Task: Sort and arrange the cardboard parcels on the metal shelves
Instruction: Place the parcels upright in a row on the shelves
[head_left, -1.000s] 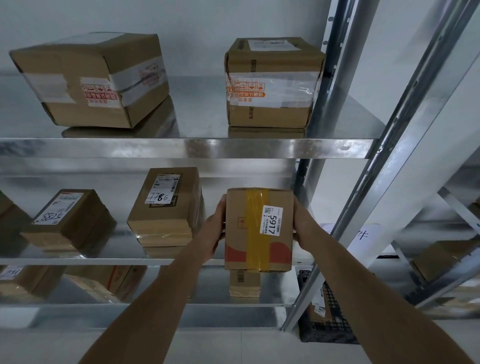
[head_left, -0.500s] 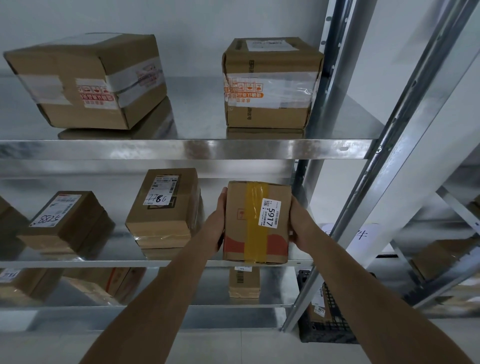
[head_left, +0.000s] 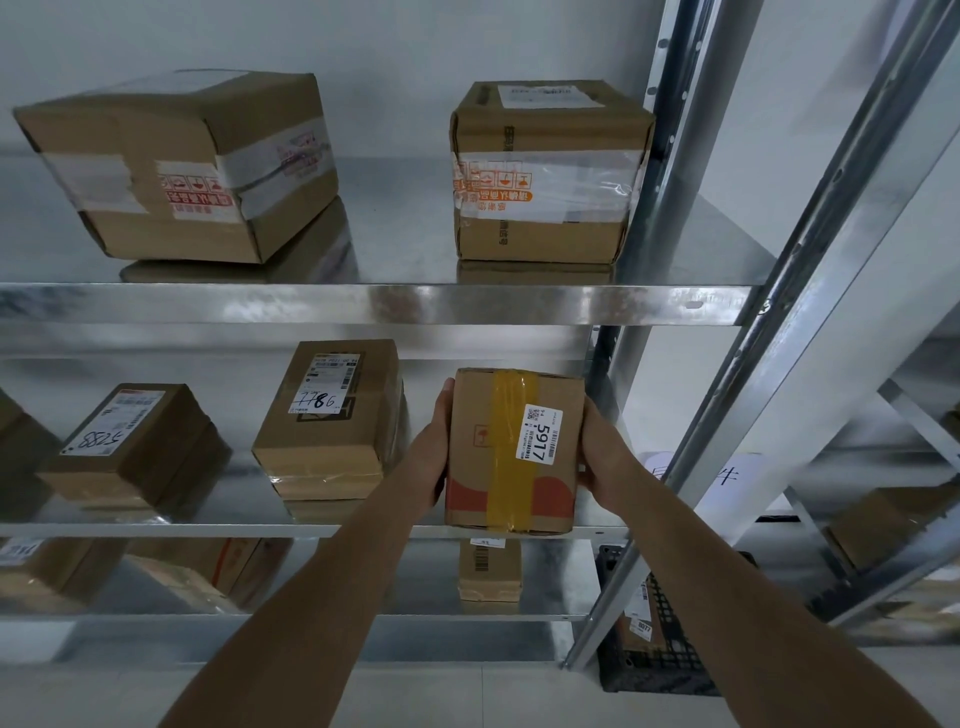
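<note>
Your left hand (head_left: 428, 457) lies flat along the left side of the parcel marked 5917 (head_left: 514, 449), thumb up by its top corner. Your right hand (head_left: 605, 457) clasps the opposite side, fingers wrapped behind and out of sight. Between them the parcel stands upright at the front right of the middle shelf (head_left: 208, 530), label facing you. Its bottom edge sits level with the shelf lip; whether it rests there or hangs just clear, you cannot tell.

Step in hand looks like placement. The parcel marked 7786 (head_left: 327, 421) sits just left, a shelf upright (head_left: 639, 260) close on the right.

Next move likely needs a straight push inward, keeping clear of both, then letting go.
</note>
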